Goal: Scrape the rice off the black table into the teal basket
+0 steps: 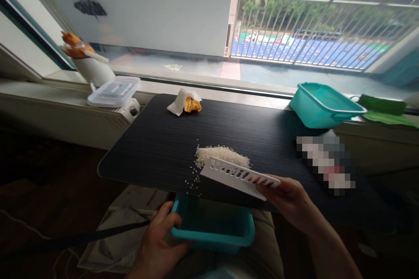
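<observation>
A heap of white rice lies on the dark tabletop, with loose grains scattered toward the front edge. My right hand grips one end of a white slotted plastic piece. Its long blade stands tilted just in front of the rice, partly hiding the heap. Below the table's front edge, my left hand holds the left rim of a teal plastic tub. The tub's back side is tucked under the table edge, and its inside is too dim to make out.
On the black table lie a crumpled tissue with something orange, a second teal tub at the back right, and a blurred-out object. A clear lid rests on the radiator at left. Green cloth is beyond the tub.
</observation>
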{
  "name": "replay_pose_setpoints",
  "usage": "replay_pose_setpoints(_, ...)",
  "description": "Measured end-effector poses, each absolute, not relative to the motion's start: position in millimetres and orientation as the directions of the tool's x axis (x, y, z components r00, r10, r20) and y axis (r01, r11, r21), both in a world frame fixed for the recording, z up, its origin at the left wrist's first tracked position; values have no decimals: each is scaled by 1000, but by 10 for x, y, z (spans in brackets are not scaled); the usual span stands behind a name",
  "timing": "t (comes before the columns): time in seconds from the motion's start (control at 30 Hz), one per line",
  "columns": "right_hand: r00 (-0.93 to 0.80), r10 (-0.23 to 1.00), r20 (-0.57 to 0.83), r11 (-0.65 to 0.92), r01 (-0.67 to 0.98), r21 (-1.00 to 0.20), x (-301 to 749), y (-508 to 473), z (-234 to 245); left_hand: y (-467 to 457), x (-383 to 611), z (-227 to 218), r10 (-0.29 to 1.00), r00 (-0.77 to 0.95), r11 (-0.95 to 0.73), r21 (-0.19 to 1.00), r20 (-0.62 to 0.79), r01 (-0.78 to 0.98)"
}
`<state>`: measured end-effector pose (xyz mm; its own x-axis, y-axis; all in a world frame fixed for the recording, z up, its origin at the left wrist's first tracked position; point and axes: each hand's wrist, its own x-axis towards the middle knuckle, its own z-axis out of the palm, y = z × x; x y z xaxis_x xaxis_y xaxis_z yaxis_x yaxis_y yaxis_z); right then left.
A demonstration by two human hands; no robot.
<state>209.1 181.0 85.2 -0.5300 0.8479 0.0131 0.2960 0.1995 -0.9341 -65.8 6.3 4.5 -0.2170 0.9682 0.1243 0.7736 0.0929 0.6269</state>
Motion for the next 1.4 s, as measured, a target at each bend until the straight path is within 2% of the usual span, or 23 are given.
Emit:
replay_pose_setpoints(0.27,-656,754,-31,228,305,-925,1981,1786,945,7,-735,-20,946,-280,122,625,161,771)
replay_pose_setpoints(0.5,-567,824,10,202,278,-939,1778,1898,800,-18,-842,-12,941,-305,150,625,148,766)
replay_pose_setpoints(0.67,-632,775,0,234,287,-929,1624,1837,822,-63,-905,-66,928,-316,137,611,196,780)
replay_pose_setpoints(0.8,-733,680,-20,260,267,-928,1643,1745,930,-86,-954,-111,933,-302,123,620,194,775)
replay_pose_setpoints(0.97,-666,745,26,291,290,-912,1709,1760,961,-51,-941,-60,931,-302,119,615,203,780)
replay_pose_setpoints(1.13,-726,687,-11,287,285,-914,1882,1719,1043,-12,-836,-24,941,-281,110,614,188,782)
replay_pose_setpoints(1.23,-618,785,45,310,330,-892,2172,1700,1068,21,-709,11,961,-230,90,610,156,787)
replay_pose_setpoints(1.4,-285,950,125,253,478,-841,2780,1756,896,115,-423,125,986,-132,51,579,98,814)
